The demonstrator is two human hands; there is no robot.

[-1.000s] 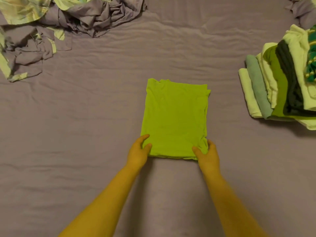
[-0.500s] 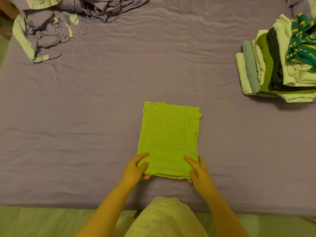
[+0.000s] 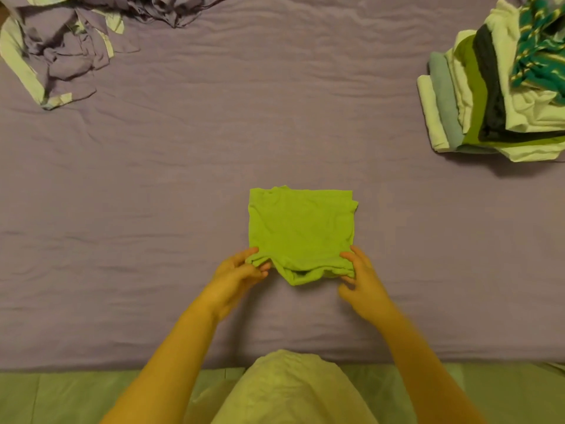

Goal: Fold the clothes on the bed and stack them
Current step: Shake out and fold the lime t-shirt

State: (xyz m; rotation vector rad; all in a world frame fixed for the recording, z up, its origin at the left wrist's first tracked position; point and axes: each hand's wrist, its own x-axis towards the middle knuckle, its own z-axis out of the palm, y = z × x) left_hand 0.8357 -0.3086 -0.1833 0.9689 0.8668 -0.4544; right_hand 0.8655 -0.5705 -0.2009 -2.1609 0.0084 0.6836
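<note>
While a stack of folded clothes [image 3: 495,96] sits far right and an unfolded heap [image 3: 61,47] waits far left, left hand [image 3: 241,275] and right hand [image 3: 362,280] pinch the green garment's [image 3: 301,228] near corners mid-bed, final fold apparently pending.

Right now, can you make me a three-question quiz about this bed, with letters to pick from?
1. Where is the folded stack?
A) far right of the bed
B) near left
C) on the floor

2. What colour is the garment being folded?
A) red
B) lime green
C) black

3. What are the hands doing?
A) resting flat
B) pointing
C) gripping the garment's near edge

Answers: 1 A, it sits at the purple sheet's far right. 2 B, bright lime. 3 C, the left hand and right hand pinch its near corners.
</note>
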